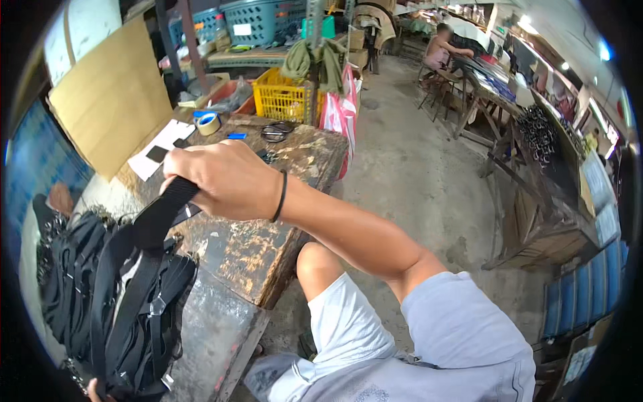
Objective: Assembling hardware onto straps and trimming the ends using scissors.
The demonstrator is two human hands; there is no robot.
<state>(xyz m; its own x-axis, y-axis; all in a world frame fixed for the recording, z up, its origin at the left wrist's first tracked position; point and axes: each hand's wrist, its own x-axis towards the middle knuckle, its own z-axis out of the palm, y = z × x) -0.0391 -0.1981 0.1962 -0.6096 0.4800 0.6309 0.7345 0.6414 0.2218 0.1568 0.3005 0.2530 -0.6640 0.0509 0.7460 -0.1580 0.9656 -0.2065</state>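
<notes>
Head view: where is the right hand, and what is it on?

Over the left part of the worn workbench, back of the hand up. Fingers curled together around a black strap, gripping it. Strap slants from the fist toward the near left, down to a heap of black straps.

Location of that heap?

Near left, on the bench. Straps lie loosely layered, with small metal fittings among them.

Left hand?

Only a small part shows, at the near edge beside the heap. Cannot tell whether its fingers are spread or pinching a strap.

Items around the right hand?

White paper just beyond it to the left; a tape roll and scissors farther off, lying on the bench. Brown cardboard sheet upright at far left. Yellow crate behind the bench's far edge.

Across the aisle?

Far right: a seated person, arm extended over a long table bearing dark material.
</notes>
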